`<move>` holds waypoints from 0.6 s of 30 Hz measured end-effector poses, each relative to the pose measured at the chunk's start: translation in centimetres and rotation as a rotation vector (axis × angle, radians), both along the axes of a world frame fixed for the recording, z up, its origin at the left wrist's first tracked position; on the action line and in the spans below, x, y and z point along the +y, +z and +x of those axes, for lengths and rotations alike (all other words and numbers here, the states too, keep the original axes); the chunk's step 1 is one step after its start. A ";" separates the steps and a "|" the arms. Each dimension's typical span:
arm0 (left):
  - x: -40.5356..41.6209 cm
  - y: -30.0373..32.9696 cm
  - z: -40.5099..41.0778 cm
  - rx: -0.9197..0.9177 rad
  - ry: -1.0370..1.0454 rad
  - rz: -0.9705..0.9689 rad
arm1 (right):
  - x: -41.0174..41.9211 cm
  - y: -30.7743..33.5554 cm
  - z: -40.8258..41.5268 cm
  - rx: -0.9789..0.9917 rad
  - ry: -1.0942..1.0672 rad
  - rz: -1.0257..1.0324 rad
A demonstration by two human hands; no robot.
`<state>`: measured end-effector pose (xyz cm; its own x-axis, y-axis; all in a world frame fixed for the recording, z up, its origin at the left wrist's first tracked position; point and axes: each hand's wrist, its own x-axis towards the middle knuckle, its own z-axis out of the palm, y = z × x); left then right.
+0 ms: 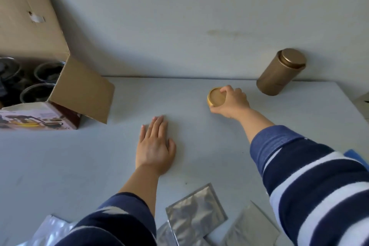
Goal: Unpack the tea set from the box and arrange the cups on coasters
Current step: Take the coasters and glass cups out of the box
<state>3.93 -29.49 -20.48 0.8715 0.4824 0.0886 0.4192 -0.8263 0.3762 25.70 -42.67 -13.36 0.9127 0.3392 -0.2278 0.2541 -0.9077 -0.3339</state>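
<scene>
Meanwhile right hand (231,103) grips coaster (217,97); left hand (154,146) flat on table (79,166).

A pale grey wall (179,6) rises behind a grey-white table (60,166) in soft light.

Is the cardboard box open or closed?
Open. The box has its flaps folded back, and glass cups show inside it.

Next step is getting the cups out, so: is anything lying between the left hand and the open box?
Nothing visible. The left hand rests flat on bare table; the box stands open, its flap folded aside, cups exposed.
</scene>
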 end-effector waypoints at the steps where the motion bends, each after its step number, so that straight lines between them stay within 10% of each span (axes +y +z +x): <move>1: 0.0 -0.2 0.0 -0.013 0.007 0.016 | 0.4 -0.4 0.6 -0.013 -0.010 0.016; 18: 0.3 -0.4 0.2 -0.038 0.041 0.006 | 3.9 -3.2 7.3 -0.098 -0.065 0.035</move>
